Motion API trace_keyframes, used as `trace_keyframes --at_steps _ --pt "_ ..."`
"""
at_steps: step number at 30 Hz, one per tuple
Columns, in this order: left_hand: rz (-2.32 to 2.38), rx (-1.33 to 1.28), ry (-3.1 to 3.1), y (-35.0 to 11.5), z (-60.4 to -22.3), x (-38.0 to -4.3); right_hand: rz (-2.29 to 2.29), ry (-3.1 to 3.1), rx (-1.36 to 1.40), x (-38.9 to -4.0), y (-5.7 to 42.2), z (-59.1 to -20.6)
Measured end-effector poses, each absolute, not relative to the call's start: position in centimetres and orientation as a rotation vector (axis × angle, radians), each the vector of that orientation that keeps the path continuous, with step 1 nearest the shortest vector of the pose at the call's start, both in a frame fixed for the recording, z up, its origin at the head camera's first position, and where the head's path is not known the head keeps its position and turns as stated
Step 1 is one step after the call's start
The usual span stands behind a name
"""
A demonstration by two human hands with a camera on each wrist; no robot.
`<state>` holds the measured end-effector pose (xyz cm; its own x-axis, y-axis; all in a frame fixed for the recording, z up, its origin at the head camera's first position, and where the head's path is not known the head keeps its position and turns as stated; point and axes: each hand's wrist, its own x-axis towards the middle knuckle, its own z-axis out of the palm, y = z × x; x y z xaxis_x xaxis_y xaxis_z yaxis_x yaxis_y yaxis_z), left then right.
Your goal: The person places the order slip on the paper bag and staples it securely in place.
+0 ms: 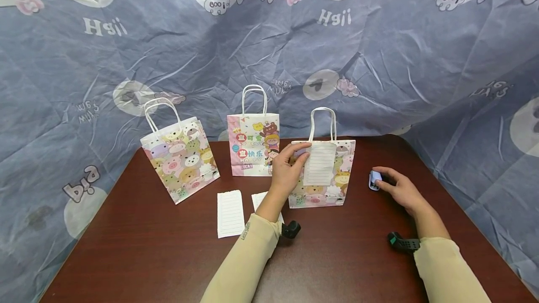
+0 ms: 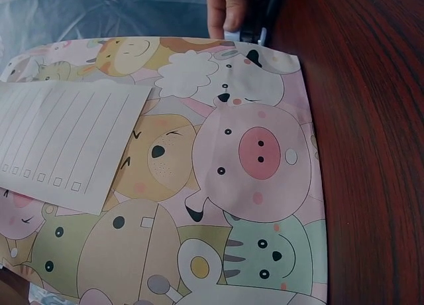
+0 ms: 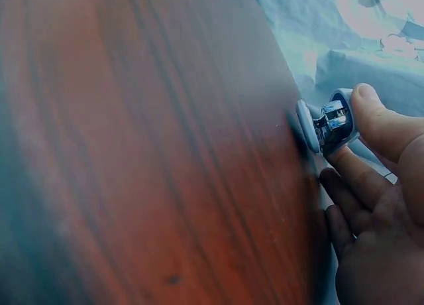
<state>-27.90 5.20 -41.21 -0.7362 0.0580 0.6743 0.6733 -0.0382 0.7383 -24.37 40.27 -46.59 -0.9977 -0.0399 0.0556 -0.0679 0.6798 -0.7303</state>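
My left hand (image 1: 288, 167) pinches the upper left edge of a lined paper slip (image 1: 320, 167) at the top of an animal-print paper gift bag (image 1: 344, 176). The slip lies flat over the bag's front, below the white handles. In the left wrist view, rows of lines and small boxes show on the slip (image 2: 66, 139), and a pig face is printed on the bag (image 2: 252, 152). To the right of the bag, my right hand (image 1: 400, 190) holds a small light-blue stapler (image 1: 374, 179) between thumb and fingers. The right wrist view shows the stapler (image 3: 338, 122) with its metal inside visible.
Another animal-print bag (image 1: 183, 162) leans at the left, and a pink and white bag (image 1: 250, 146) stands behind the left hand. One lined slip (image 1: 230, 214) lies on the brown table (image 1: 337, 256); a second slip (image 1: 258, 199) is partly under the left forearm. Patterned cloth (image 1: 168, 50) hangs behind.
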Motion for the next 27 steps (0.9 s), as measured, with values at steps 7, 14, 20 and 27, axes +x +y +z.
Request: trace_keyframes --at_steps 7,14,20,27 --pt "-1.809 -0.751 -1.797 5.2 -41.3 -28.0 1.249 -2.839 0.091 -24.3 40.2 -46.0" --pt "-1.807 -0.733 -1.807 5.2 -41.3 -28.0 1.499 -2.628 0.166 -24.1 39.7 -45.5" --pt "-1.819 -0.736 -1.798 5.3 -41.2 -28.0 1.861 -2.368 0.364 -24.2 38.2 -44.6" --pt "-1.815 -0.75 -1.793 5.2 -41.3 -27.9 1.958 -2.202 0.402 -23.9 36.1 -42.6"
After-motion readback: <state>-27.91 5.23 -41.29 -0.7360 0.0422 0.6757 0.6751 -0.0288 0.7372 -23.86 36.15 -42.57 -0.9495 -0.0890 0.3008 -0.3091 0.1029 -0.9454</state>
